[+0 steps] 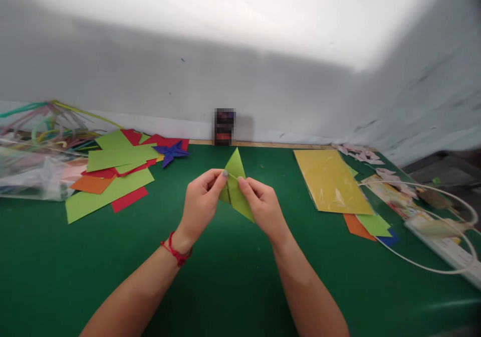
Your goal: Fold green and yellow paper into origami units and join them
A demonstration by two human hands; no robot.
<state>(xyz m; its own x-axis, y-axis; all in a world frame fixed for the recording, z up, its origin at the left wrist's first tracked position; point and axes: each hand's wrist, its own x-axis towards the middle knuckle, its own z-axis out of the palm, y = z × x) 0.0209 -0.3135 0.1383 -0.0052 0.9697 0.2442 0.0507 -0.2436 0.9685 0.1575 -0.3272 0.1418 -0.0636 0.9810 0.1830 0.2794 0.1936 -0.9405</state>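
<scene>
Above the green table point(233, 287), both my hands hold a folded piece of light green paper point(237, 196) with a point facing up. My left hand point(203, 196) pinches its left edge between thumb and fingers; a red cord bracelet circles that wrist. On the opposite side, my right hand point(263, 204) grips the paper with the thumb in front. A crease line and a small open fold show between the two thumbs. The fingers behind the paper are partly hidden.
Left lie green paper strips point(108, 194), red and orange pieces, a folded blue star point(172, 152) and a plastic bag point(41, 176) near colored tubes. Right are a yellow paper pack point(334, 181), a white cable point(424, 267) and a power strip point(447, 249). A blurred-out object point(224, 126) stands against the wall.
</scene>
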